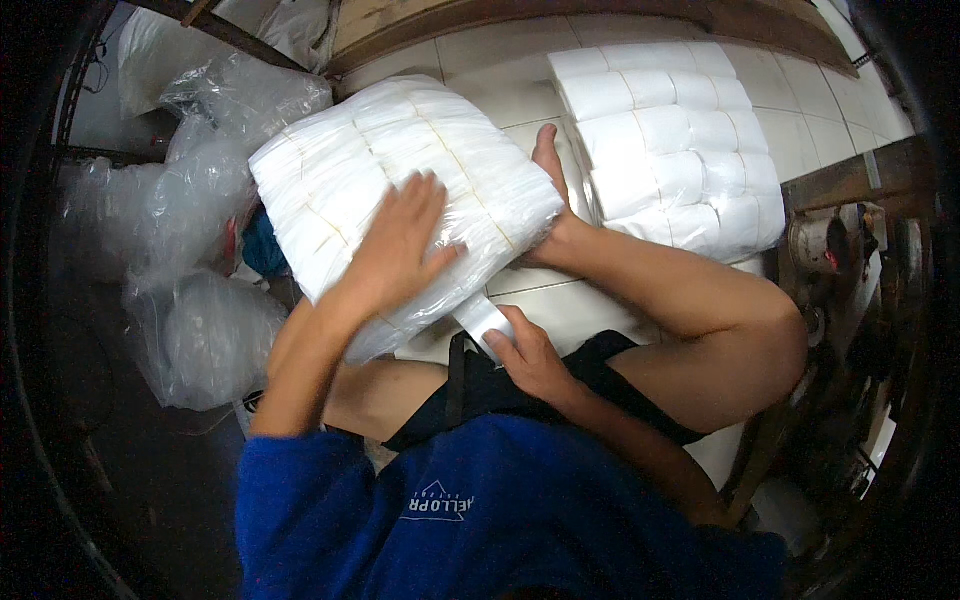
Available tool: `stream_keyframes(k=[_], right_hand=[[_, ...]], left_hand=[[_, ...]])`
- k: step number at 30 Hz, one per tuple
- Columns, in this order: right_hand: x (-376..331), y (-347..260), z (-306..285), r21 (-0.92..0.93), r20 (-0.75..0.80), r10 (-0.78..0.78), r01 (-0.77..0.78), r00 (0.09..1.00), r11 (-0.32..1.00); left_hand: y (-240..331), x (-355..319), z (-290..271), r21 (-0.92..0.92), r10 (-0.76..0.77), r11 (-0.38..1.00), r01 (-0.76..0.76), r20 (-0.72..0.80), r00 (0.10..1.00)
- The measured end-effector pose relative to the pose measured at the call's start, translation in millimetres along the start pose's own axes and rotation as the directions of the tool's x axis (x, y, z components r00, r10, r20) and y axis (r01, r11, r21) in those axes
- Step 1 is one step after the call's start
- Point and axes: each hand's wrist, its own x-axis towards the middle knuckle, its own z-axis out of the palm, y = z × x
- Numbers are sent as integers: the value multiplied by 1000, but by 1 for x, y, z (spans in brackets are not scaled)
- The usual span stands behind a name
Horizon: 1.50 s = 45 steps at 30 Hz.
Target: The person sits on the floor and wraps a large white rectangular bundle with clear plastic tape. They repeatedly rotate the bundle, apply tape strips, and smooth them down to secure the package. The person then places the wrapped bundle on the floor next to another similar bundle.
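Blue sweater [480, 510] nearest | left hand [400, 245] flat, open on pack [400, 190] | right hand [530, 355] pinches bag tail [482, 318] | best: press firmly, pull tail taut.

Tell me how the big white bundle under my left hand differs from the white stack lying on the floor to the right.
The bundle under the left hand is wrapped in clear plastic; the floor stack looks unwrapped. The bundle sits tilted, propped against the leg, while the stack lies flat on the tiled floor. The right hand grips the bundle's loose plastic end; no hand touches the stack. Both are blocks of white packs in rows.
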Motion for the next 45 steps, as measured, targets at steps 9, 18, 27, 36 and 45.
stream_keyframes(k=[9, 18, 27, 36, 45], right_hand=[[15, 28, 12, -142, -13, -16, 14, 1000, 990], [24, 42, 10, -224, 29, 137, -127, 990, 966], [35, 44, 15, -225, 22, 165, -156, 986, 962], [31, 43, 27, -256, -133, 41, -75, 990, 964], [-138, -121, -183, -88, -332, -117, 93, 936, 992]], left_hand=[[59, -83, 40, 352, 61, 933, -67, 28, 998], [52, -85, 52, 505, 165, 842, -190, 94, 982], [56, -73, 73, 830, 120, 251, -497, 483, 867], [37, -66, 129, 865, 40, 248, -437, 442, 896], [85, -107, 126, -199, -41, 979, 38, -11, 999]])
